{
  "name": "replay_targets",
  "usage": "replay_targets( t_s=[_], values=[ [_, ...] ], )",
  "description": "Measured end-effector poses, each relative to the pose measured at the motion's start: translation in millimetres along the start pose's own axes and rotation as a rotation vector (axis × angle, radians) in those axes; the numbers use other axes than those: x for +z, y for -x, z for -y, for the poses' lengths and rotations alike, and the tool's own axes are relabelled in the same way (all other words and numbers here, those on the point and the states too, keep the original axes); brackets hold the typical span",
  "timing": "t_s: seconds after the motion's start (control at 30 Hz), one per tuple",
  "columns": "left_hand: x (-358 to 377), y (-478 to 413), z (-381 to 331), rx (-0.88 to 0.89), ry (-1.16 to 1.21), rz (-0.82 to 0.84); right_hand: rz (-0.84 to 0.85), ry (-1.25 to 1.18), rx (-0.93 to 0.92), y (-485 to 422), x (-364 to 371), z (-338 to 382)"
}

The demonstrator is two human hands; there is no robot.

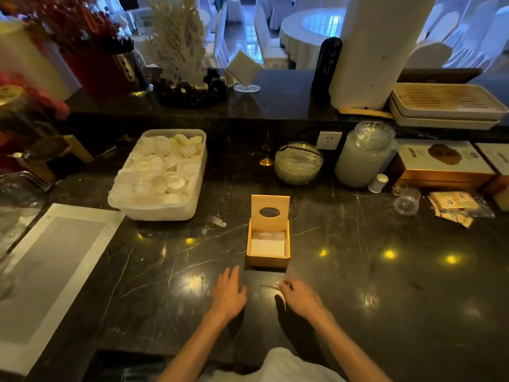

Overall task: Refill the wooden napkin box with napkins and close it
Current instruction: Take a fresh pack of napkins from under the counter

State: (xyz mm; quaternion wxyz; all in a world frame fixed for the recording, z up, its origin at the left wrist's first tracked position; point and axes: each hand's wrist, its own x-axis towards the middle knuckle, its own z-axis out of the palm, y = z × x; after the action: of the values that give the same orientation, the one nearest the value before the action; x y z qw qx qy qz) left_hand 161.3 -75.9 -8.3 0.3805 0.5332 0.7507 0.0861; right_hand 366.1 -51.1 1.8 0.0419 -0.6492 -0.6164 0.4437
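The wooden napkin box (267, 260) stands on the dark marble counter (358, 285), just beyond my hands. Its lid (270, 212), which has an oval slot, is raised upright at the far side. White napkins (267, 244) lie inside the box. My left hand (228, 295) hovers flat over the counter, fingers spread, below and left of the box. My right hand (298, 297) is just right of it with fingers loosely curled and nothing visible in it. Neither hand touches the box.
A white tub of small white dishes (162, 175) sits to the far left. A grey placemat (52, 274) lies at the left edge. A glass bowl (298, 163), a glass jar (365, 155), boxes (443, 166) and sachets (457, 206) line the back right.
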Motion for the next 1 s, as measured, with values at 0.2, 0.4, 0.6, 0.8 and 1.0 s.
replay_targets(
  t_s=[0.2, 0.4, 0.6, 0.8, 1.0],
  values=[
    [10.5, 42.3, 59.0, 0.010, -0.358, -0.080, -0.041, 0.535, -0.211, 23.6, 58.9, -1.4],
    [-0.2, 106.8, 112.5, -0.114, -0.371, -0.198, 0.044, 0.688, -0.372, 50.4, 113.4, 29.4],
    [0.4, 205.6, 199.8, -0.257, -0.266, -0.290, 0.133, 0.692, -0.474, 112.4, 190.5, 65.2],
    [11.6, 265.5, 258.6, -0.290, -0.283, -0.289, 0.194, 0.624, -0.501, 164.2, 253.1, 71.3],
    [49.1, 255.1, 298.2, -0.192, -0.314, -0.283, 0.208, 0.532, -0.434, 160.6, 306.8, 44.6]
  ],
)
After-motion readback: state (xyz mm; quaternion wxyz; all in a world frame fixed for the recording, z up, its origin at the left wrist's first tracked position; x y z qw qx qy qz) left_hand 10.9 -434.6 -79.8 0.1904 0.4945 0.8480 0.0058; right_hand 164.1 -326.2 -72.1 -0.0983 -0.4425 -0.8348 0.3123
